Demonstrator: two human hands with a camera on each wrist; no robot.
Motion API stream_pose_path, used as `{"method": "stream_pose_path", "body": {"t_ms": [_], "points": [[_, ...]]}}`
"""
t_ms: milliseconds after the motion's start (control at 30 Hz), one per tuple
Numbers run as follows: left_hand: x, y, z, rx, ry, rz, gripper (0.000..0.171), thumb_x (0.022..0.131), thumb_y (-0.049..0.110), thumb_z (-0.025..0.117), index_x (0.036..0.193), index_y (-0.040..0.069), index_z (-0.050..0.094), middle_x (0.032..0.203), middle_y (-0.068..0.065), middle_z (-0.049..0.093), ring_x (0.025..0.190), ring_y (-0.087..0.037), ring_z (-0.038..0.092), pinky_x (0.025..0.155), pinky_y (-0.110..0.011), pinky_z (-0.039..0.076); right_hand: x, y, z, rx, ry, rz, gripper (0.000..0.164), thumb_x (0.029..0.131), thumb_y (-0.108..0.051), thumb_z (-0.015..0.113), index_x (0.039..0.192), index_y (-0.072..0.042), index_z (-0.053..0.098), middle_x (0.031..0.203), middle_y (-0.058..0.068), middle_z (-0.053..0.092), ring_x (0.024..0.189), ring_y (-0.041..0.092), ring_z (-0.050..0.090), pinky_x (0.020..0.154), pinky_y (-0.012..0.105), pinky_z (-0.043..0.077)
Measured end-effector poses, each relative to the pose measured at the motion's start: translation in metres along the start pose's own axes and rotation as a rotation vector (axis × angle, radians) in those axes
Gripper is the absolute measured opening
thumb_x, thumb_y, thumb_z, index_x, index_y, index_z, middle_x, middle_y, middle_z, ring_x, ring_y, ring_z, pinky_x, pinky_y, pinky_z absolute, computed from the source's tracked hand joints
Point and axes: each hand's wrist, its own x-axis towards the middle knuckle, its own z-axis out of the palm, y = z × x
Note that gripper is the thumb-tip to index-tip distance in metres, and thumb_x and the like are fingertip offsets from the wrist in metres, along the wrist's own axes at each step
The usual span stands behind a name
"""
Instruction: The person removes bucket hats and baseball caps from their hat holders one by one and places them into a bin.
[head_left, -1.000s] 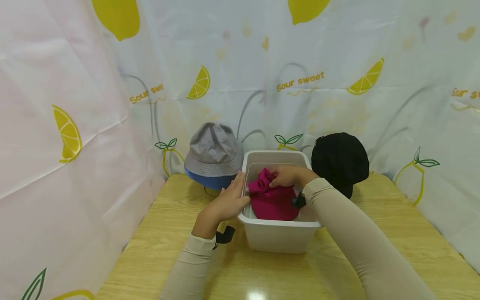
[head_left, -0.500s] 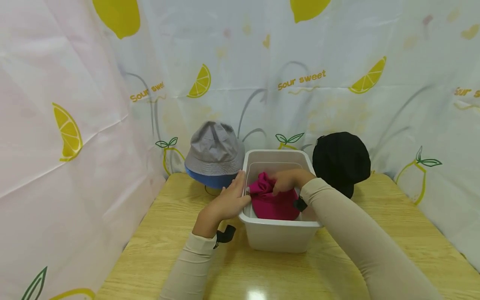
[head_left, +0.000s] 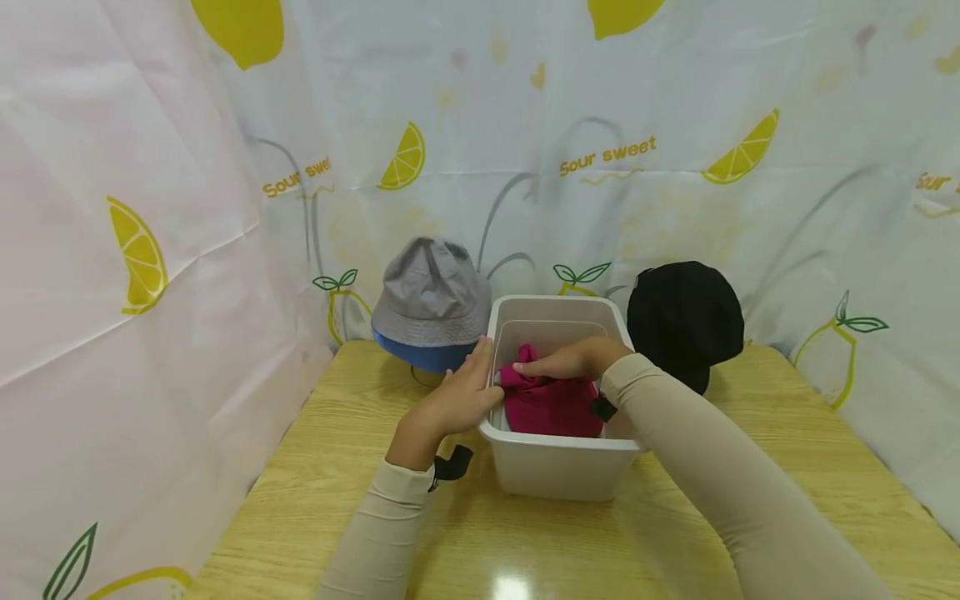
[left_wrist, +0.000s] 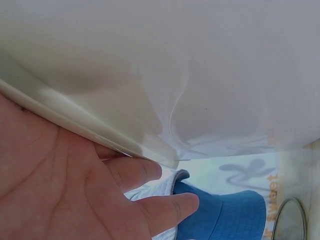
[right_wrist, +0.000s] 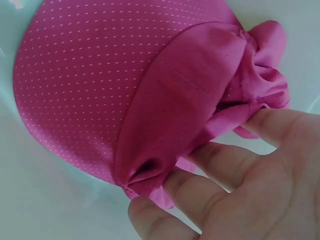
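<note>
A pink cap [head_left: 555, 408] lies inside a white plastic bin [head_left: 558, 467], its brim toward the near side. In the right wrist view the cap's brim shows small pale dots, and its crown [right_wrist: 185, 85] is crumpled and folded. My right hand [head_left: 573, 358] reaches into the bin, and its nearly straight fingers [right_wrist: 225, 160] press against the crown's folds. Its thumb is out of sight in the right wrist view. My left hand [head_left: 453, 400] rests along the bin's left rim with fingers extended, palm by the outer wall [left_wrist: 100, 65].
Left of the bin, a grey bucket hat [head_left: 431, 296] sits over a blue hat [head_left: 420, 354] on a wire stand. A black cap [head_left: 684, 321] stands at the back right. Lemon-print cloth [head_left: 480, 92] hangs behind and beside the wooden table [head_left: 322, 467].
My right hand has loosened its grip on the bunched crown, and its fingers now stretch farther left over it. The raised fold has sunk lower. My left hand stays at the rim.
</note>
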Motion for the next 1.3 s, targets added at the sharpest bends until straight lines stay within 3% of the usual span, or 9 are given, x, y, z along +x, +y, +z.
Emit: {"method": "stream_pose_path", "body": {"t_ms": [200,400,467,600,767,933,1133,1300], "points": [[-0.0004,0.0008,-0.0004,-0.006,-0.009,0.000,0.088,0.096,0.032,0.044,0.167,0.011,-0.003,0.175,-0.011,-0.005,0.161,-0.035,0.000,0.123,-0.070,-0.001,-0.0035,-0.0015,0.0049,-0.041,0.025,0.062,0.103,0.082,-0.078,0.064,0.158,-0.015,0.032,0.155,0.008,0.043,0.142,0.029,0.040,0.120,0.057,0.033],[-0.0012,0.0017,-0.0016,-0.007,-0.011,-0.003,0.088,0.096,0.033,0.044,0.167,0.011,-0.004,0.175,-0.010,-0.007,0.161,-0.035,0.000,0.123,-0.069,-0.002,0.0020,-0.0026,0.0068,-0.074,-0.052,0.185,0.106,0.075,-0.077,0.071,0.154,-0.015,0.039,0.144,0.008,0.053,0.136,0.030,0.048,0.114,0.057,0.042],[-0.0015,0.0020,-0.0018,-0.011,-0.007,0.001,0.088,0.096,0.033,0.044,0.167,0.011,-0.003,0.175,-0.011,-0.006,0.161,-0.035,0.000,0.123,-0.069,-0.002,0.0037,-0.0024,0.0069,-0.134,-0.078,0.169,0.108,0.077,-0.074,0.072,0.160,-0.017,0.034,0.149,0.009,0.049,0.141,0.031,0.043,0.116,0.057,0.039],[-0.0023,0.0021,-0.0016,-0.015,-0.007,0.000,0.088,0.096,0.032,0.045,0.167,0.011,-0.003,0.175,-0.011,-0.006,0.161,-0.035,0.000,0.123,-0.069,-0.002,0.0020,-0.0014,0.0073,-0.356,-0.091,0.085,0.120,0.078,-0.062,0.080,0.168,-0.017,0.013,0.167,0.013,0.027,0.153,0.033,0.023,0.125,0.054,0.025],[-0.0035,0.0032,-0.0015,-0.018,-0.007,0.002,0.088,0.096,0.031,0.045,0.167,0.011,-0.003,0.175,-0.012,-0.005,0.161,-0.036,0.000,0.123,-0.069,-0.001,-0.0037,-0.0025,0.0081,-0.529,-0.061,0.053,0.129,0.074,-0.043,0.091,0.168,-0.015,0.008,0.172,0.014,0.017,0.157,0.033,0.013,0.127,0.050,0.018],[-0.0042,0.0042,-0.0023,-0.013,-0.007,0.000,0.089,0.096,0.032,0.046,0.167,0.011,-0.002,0.175,-0.011,-0.005,0.161,-0.035,0.000,0.123,-0.069,-0.001,-0.0049,-0.0030,0.0067,-0.546,-0.053,0.041,0.131,0.072,-0.040,0.093,0.169,-0.017,0.008,0.172,0.014,0.018,0.157,0.035,0.014,0.127,0.051,0.017],[-0.0018,0.0027,-0.0021,-0.015,-0.007,0.003,0.089,0.095,0.031,0.045,0.167,0.010,-0.002,0.175,-0.012,-0.005,0.161,-0.032,-0.001,0.123,-0.069,0.000,-0.0008,0.0015,0.0017,-0.470,-0.039,0.038,0.132,0.070,-0.041,0.095,0.169,-0.020,0.009,0.171,0.015,0.019,0.155,0.039,0.014,0.126,0.055,0.020],[-0.0013,0.0012,-0.0008,-0.031,-0.013,0.004,0.088,0.096,0.030,0.045,0.167,0.009,-0.003,0.175,-0.011,-0.006,0.162,-0.030,-0.002,0.123,-0.070,-0.001,-0.0021,0.0025,-0.0018,-0.494,0.005,-0.030,0.122,0.069,-0.046,0.094,0.165,-0.018,0.023,0.165,0.013,0.032,0.150,0.038,0.025,0.123,0.056,0.026]]}}
